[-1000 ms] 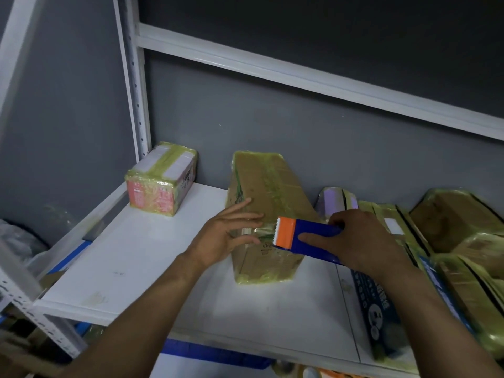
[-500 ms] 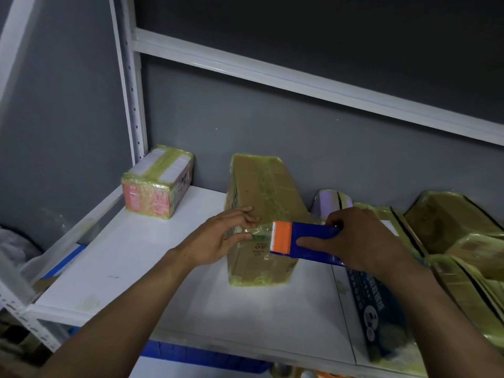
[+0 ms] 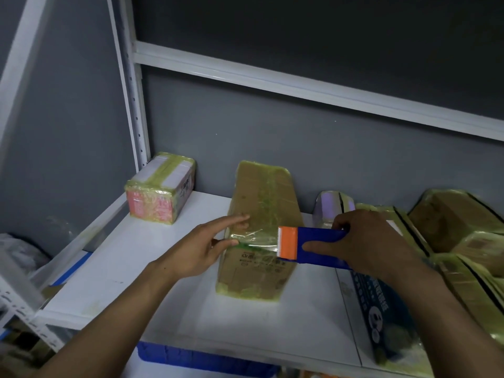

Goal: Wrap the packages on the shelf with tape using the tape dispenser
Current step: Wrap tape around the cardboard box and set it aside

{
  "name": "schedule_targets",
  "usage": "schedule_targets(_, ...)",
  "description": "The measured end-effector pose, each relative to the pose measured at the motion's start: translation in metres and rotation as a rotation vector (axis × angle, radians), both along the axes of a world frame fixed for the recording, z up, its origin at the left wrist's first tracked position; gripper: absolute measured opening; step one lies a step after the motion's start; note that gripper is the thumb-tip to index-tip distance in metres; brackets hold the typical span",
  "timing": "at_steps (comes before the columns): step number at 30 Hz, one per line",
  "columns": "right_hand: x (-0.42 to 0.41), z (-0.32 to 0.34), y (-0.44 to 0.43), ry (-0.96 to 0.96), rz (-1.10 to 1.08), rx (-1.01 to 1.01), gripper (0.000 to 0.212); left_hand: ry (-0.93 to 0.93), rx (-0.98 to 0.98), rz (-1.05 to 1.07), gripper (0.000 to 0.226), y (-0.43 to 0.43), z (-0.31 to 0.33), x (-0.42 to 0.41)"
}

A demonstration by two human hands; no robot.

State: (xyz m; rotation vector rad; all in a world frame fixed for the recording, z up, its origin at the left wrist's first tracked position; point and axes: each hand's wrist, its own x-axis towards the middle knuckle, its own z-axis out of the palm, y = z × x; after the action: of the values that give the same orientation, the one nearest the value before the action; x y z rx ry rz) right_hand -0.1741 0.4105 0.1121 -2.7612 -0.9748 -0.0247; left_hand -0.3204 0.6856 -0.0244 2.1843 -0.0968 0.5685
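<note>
Brown package [image 3: 261,192] stands on end mid-shelf, long side running front to back, far end against the grey wall, near end well back from the front edge. The white shelf [image 3: 109,268] has bare board left of the package and in front of it. Left hand [image 3: 201,252] is flat, fingers straight, touching the package's upper left edge, thumb on the clear tape strip across its front. Right hand [image 3: 368,241] is wrapped round the one tape dispenser [image 3: 313,244], blue body, orange toothed end against the package's top front right. One small pink-and-white package [image 3: 161,186] sits in the back left corner, beside the post. Right side is crowded: one blue box [image 3: 381,304] at the front edge, one pale package [image 3: 332,203] behind the right hand, and a pile of brown wrapped packages [image 3: 458,222] at the right edge, at least two, exact count unclear. One blue crate [image 3: 191,356] below the shelf.
</note>
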Motion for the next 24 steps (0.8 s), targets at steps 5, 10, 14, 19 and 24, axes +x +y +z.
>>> schedule_targets(5, -0.001, -0.004, 0.006, 0.054, 0.000, -0.017, 0.059, -0.034, 0.280, 0.048, 0.051, -0.009, -0.001, -0.006)
schedule_targets(10, 0.002, -0.005, 0.012, 0.051, 0.003, -0.052, 0.060, -0.121, 0.347, 0.252, 0.036, -0.018, 0.001, -0.005)
schedule_targets(14, 0.004, -0.006, 0.013, 0.065, 0.000, -0.040, 0.060, -0.151, 0.279, 0.226, 0.031, -0.021, 0.000, 0.008)
schedule_targets(19, 0.004, -0.008, 0.011, 0.078, -0.010, -0.036, 0.062, -0.109, 0.272, 0.181, 0.033, -0.023, -0.006, 0.012)
schedule_targets(24, 0.002, -0.009, 0.011, 0.076, -0.010, -0.016, 0.061, -0.143, 0.377, 0.205, 0.038, -0.027, -0.008, 0.013)
